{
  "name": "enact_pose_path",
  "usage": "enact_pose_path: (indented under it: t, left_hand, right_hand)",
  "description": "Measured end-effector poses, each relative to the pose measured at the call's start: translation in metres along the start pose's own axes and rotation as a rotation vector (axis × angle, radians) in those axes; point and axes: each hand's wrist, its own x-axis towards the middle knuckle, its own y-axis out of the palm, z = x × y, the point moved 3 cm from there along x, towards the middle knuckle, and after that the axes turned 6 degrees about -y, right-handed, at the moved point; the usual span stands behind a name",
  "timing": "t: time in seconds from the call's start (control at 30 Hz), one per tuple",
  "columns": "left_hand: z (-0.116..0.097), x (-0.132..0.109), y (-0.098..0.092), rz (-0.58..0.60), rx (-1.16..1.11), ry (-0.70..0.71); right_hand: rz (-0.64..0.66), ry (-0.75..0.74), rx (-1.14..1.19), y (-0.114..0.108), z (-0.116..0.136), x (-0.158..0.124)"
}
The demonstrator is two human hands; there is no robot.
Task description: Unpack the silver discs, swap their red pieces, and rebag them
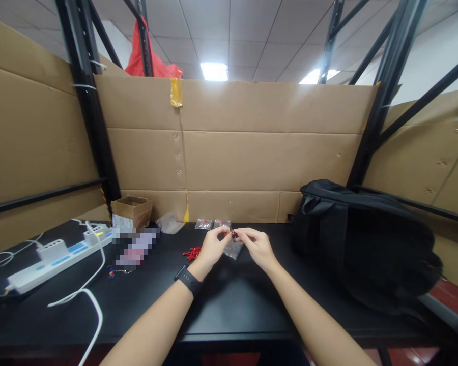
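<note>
Together, two hands [210, 249] [258, 247] at one tiny item [234, 234], one bag [233, 250] below.

Bright overhead light; far-centre ceiling lamp [214, 71] blown out, second lamp [316, 77] glaring at far right. Soft sheen on black tabletop [232, 315]. Backpack [377, 244] loses detail in darkness. Left and right edges stretched; pixelated patch [139, 247] at left; small details soft.

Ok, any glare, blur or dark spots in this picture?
Head view: the ceiling light is blown out white; head view: the black bag is too dark for much detail; head view: a pixelated patch sits over the table; head view: the small item between left hand and right hand looks too soft to identify.
</note>
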Motion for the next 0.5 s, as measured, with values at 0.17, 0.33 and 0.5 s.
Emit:
enact_pose_path:
  t: [0.17,0.33,0.5]
  left_hand:
    - [-0.003,-0.002,0.0,0.149,-0.124,-0.087]
    - [-0.005,-0.004,-0.004,0.265,-0.096,-0.123]
    - [-0.011,0.003,-0.018,0.006,0.056,0.016]
  right_hand:
    - [0.032,-0.128,-0.147,-0.005,0.011,0.001]
    - [0.059,-0.17,-0.245,-0.005,0.018,0.002]
    - [0.146,-0.193,-0.349,-0.001,0.016,0.002]
